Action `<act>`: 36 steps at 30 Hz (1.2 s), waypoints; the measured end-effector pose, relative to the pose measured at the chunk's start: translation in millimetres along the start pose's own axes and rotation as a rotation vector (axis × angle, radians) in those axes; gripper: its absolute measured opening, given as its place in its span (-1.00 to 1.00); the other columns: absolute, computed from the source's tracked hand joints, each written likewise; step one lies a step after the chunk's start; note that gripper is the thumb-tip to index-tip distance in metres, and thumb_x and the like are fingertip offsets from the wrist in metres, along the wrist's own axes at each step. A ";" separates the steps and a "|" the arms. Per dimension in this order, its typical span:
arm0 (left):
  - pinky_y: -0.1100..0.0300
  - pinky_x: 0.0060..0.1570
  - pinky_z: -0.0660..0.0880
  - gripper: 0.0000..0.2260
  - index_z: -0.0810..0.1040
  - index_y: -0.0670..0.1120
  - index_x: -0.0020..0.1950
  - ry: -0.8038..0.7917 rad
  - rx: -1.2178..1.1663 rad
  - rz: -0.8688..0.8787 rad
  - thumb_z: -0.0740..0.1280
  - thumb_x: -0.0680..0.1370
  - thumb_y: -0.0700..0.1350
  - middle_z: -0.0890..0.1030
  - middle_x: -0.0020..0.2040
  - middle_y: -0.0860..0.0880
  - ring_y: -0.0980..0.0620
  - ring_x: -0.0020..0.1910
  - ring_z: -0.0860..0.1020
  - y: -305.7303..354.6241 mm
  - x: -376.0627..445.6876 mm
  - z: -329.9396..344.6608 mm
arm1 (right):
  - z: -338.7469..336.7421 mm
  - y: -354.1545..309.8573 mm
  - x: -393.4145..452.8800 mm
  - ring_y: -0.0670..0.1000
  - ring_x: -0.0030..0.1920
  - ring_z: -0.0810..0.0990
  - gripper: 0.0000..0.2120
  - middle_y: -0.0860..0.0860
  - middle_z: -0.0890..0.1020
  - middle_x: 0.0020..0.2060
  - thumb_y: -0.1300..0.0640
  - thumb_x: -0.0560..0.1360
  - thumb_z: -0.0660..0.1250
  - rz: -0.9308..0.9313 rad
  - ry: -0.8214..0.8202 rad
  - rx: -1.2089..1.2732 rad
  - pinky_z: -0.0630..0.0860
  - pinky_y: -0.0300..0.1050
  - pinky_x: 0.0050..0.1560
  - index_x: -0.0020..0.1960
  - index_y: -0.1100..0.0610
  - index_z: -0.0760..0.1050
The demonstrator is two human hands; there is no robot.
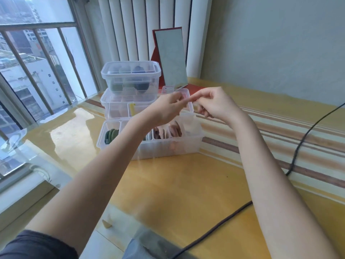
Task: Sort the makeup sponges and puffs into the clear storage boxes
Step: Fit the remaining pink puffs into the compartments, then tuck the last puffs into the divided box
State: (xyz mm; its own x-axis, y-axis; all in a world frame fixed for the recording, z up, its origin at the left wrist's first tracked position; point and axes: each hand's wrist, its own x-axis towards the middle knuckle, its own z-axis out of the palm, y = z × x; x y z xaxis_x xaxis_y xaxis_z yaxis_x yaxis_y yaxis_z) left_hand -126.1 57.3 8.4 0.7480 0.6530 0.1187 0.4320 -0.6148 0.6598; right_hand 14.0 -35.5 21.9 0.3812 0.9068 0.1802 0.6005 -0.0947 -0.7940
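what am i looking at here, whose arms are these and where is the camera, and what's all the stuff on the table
There is no machine here. The two bare arms belong to a person, and the single picture comes from a wide-angle camera worn on their head, looking forward and down.

The left hand and the right hand meet above the boxes, fingertips close together. The picture is blurred there, so whether either has a grip on something cannot be told.

On the yellow striped table stand clear plastic boxes. The nearest box is open and split into compartments: dark green puffs at its left end, pinkish brown ones towards the right. Behind it is a second clear box, and a lidded box with dark sponges sits on top of that. A mirror leans at the back, and a black cable runs across the right side.
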 end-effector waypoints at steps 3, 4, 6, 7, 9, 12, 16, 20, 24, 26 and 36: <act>0.08 -0.02 0.51 -0.83 0.56 -0.10 0.03 0.131 0.363 0.162 0.18 0.57 -0.12 0.61 -0.04 -0.03 -0.07 -0.05 0.56 34.0 29.4 18.7 | -24.3 42.3 15.7 -0.08 -0.46 0.46 -0.65 0.00 0.57 -0.38 0.30 0.52 0.06 0.144 0.344 0.032 0.37 -0.26 -0.45 0.02 0.09 0.60; 0.07 -0.01 0.51 -0.81 0.58 -0.11 0.02 0.117 0.428 0.208 0.19 0.54 -0.18 0.63 -0.03 -0.03 -0.08 -0.04 0.57 44.4 38.8 28.2 | -28.2 56.9 19.3 -0.05 -0.41 0.49 -0.66 0.01 0.61 -0.32 0.30 0.51 0.06 0.206 0.372 0.016 0.39 -0.21 -0.40 0.03 0.10 0.58; 0.03 0.03 0.54 -0.77 0.60 -0.13 0.06 0.014 0.463 0.217 0.21 0.49 -0.26 0.64 0.02 -0.07 -0.11 0.00 0.58 56.9 61.6 50.9 | -27.4 85.3 26.7 0.05 -0.22 0.57 -0.70 0.11 0.66 -0.08 0.33 0.51 0.09 0.251 0.314 -0.037 0.43 -0.16 -0.25 0.06 0.11 0.54; 0.02 0.04 0.54 -0.74 0.59 -0.16 0.10 -0.043 0.480 0.201 0.21 0.48 -0.30 0.62 0.06 -0.10 -0.13 0.02 0.58 61.1 71.8 61.4 | -24.8 97.5 30.7 0.10 -0.05 0.58 -0.68 0.15 0.64 0.08 0.35 0.52 0.10 0.243 0.275 -0.128 0.44 -0.14 -0.12 0.12 0.11 0.53; 0.07 -0.01 0.51 -0.73 0.54 -0.26 0.14 -0.131 0.507 0.167 0.17 0.49 -0.35 0.59 0.11 -0.18 -0.15 0.02 0.55 66.1 90.2 77.0 | -21.1 114.8 37.7 0.16 0.28 0.45 -0.63 0.16 0.50 0.30 0.32 0.55 0.12 0.216 0.242 -0.346 0.36 -0.10 0.14 0.31 0.12 0.46; 0.10 -0.08 0.43 -0.78 0.50 -0.31 0.14 -0.205 0.594 0.100 0.16 0.56 -0.30 0.56 0.12 -0.22 -0.18 0.06 0.54 62.5 110.7 88.5 | -16.0 127.4 45.3 0.21 0.45 0.16 -0.53 0.11 0.23 0.50 0.18 0.58 0.13 0.233 0.170 -0.516 0.20 0.06 0.35 0.48 -0.02 0.27; 0.10 -0.09 0.41 -0.78 0.50 -0.25 0.16 -0.316 0.674 0.004 0.15 0.59 -0.23 0.55 0.17 -0.19 -0.15 0.10 0.53 41.1 132.0 103.1 | -9.2 139.1 49.6 0.14 0.48 0.11 -0.52 -0.03 0.20 0.53 -0.03 0.62 0.13 0.292 0.111 -0.615 0.10 0.16 0.39 0.52 -0.09 0.18; 0.04 0.09 0.42 -0.80 0.50 -0.26 0.12 -0.204 0.577 -0.031 0.18 0.57 -0.24 0.52 0.14 -0.21 -0.19 0.15 0.49 38.9 138.6 102.2 | -12.6 144.4 62.7 0.16 0.40 0.25 -0.55 0.04 0.40 0.41 -0.04 0.58 0.25 0.267 0.244 -0.595 0.26 0.09 0.31 0.44 0.02 0.33; 0.01 0.04 0.56 -0.94 0.51 -0.21 -0.14 -0.036 0.253 -0.137 0.36 0.47 -0.23 0.55 -0.04 -0.16 -0.17 0.04 0.57 31.7 147.5 98.6 | -13.2 146.5 65.7 0.16 0.34 0.37 -0.46 0.10 0.46 0.31 -0.03 0.44 0.45 0.337 0.322 -0.308 0.37 0.00 0.29 0.37 0.04 0.41; 0.12 0.02 0.57 -0.92 0.52 -0.17 -0.16 0.014 0.042 -0.231 0.41 0.46 -0.22 0.56 -0.14 -0.08 -0.06 -0.09 0.57 31.0 149.9 95.9 | -16.3 143.4 61.2 0.10 0.24 0.48 -0.57 0.06 0.55 0.21 0.09 0.44 0.47 0.325 0.358 -0.135 0.44 -0.10 0.14 0.28 0.08 0.50; -0.05 -0.03 0.60 -0.92 0.49 -0.16 0.04 -0.199 -0.570 -0.303 0.22 0.62 -0.23 0.52 0.05 -0.20 -0.19 0.02 0.59 69.5 102.2 55.6 | -25.7 98.3 13.8 0.11 -0.03 0.65 -0.84 0.13 0.65 0.02 0.09 0.57 0.32 0.301 0.317 0.622 0.54 -0.13 -0.17 0.14 0.07 0.47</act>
State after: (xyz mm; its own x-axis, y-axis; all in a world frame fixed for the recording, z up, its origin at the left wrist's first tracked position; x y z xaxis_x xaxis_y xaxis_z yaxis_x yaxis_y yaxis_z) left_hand 8.4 56.8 25.1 0.7375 0.6327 -0.2364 0.3447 -0.0515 0.9373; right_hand 96.3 -42.9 -38.7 0.7057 0.7084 -0.0125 -0.0329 0.0151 -0.9993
